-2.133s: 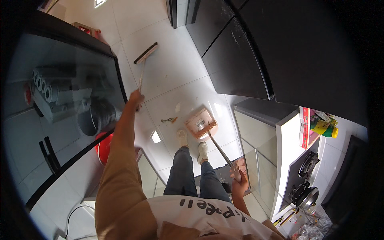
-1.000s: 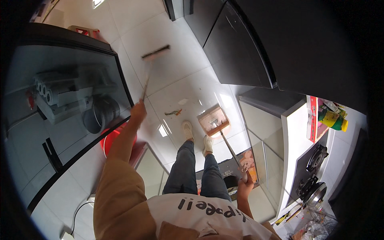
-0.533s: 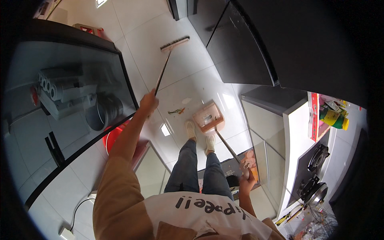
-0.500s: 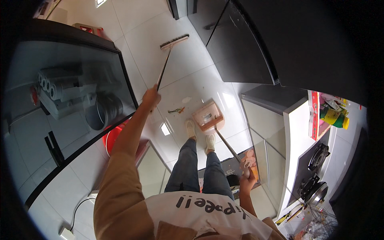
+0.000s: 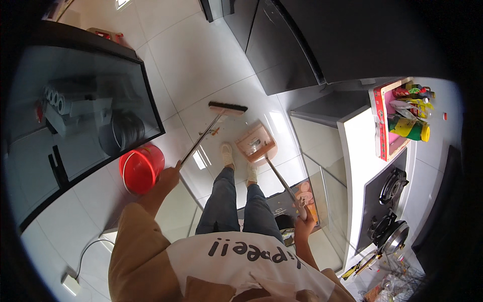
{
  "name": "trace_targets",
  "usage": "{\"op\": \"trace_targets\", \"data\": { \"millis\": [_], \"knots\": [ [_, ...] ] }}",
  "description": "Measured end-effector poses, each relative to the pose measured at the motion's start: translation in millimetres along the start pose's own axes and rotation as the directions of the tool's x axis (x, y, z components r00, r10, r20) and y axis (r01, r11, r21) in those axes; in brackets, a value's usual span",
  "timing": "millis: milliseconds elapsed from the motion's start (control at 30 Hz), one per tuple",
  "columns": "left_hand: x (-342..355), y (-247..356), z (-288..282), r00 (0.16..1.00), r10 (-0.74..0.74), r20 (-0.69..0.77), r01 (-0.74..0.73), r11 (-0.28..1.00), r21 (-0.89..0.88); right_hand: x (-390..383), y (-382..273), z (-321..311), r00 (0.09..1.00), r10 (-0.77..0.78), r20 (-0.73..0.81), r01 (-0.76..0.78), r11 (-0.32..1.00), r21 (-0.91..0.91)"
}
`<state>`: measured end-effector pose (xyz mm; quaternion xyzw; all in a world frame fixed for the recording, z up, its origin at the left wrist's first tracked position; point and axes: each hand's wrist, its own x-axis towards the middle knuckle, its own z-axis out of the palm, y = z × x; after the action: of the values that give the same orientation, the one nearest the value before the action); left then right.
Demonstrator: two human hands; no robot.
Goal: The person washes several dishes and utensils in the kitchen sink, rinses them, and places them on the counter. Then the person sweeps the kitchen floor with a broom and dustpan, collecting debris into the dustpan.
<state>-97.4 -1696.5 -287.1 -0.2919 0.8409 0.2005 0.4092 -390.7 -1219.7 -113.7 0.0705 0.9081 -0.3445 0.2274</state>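
My left hand [image 5: 169, 179] is closed round the handle of a broom [image 5: 227, 107], whose pink head with dark bristles rests on the white tile floor ahead of me. Bits of debris [image 5: 215, 132] lie by the broom's handle, on the near side of its head. My right hand [image 5: 303, 221] grips the top of the handle of a long-handled pink dustpan [image 5: 256, 142]. The pan stands on the floor just beyond my shoes, with a toothed comb along its near side and some light scraps in it.
A red bucket [image 5: 142, 168] stands beside my left forearm. To the left is a dark glass-fronted cabinet [image 5: 95, 110]. A black fridge [image 5: 287, 45] is ahead on the right. Along the right runs a counter with a gas stove [image 5: 385, 201] and a red box of bottles [image 5: 385, 121]. A mat [image 5: 271, 206] lies near my legs.
My left hand has drawn back toward me, pulling the broom head nearer, beyond the debris and close to the dustpan. My right hand keeps its grip. The red bucket now shows fully.
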Motion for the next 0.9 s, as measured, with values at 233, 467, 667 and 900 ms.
{"op": "trace_targets", "data": {
  "millis": [233,467,667,900],
  "knots": [
    [-117,21,25,0.977,-0.161,-0.140,0.112,0.946,-0.304,39,15,-23,0.977,-0.077,0.197,0.106,0.985,-0.138],
    [-59,80,88,0.878,-0.457,0.143,0.329,0.358,-0.874,77,1,-32,0.953,-0.125,0.276,0.200,0.944,-0.263],
    [-89,208,143,0.866,-0.462,0.192,0.371,0.334,-0.867,107,7,-19,0.873,-0.397,0.283,0.480,0.800,-0.358],
    [-169,225,128,0.850,-0.480,0.218,0.361,0.229,-0.904,130,8,-12,0.853,-0.421,0.308,0.519,0.751,-0.409]
  ]
}}
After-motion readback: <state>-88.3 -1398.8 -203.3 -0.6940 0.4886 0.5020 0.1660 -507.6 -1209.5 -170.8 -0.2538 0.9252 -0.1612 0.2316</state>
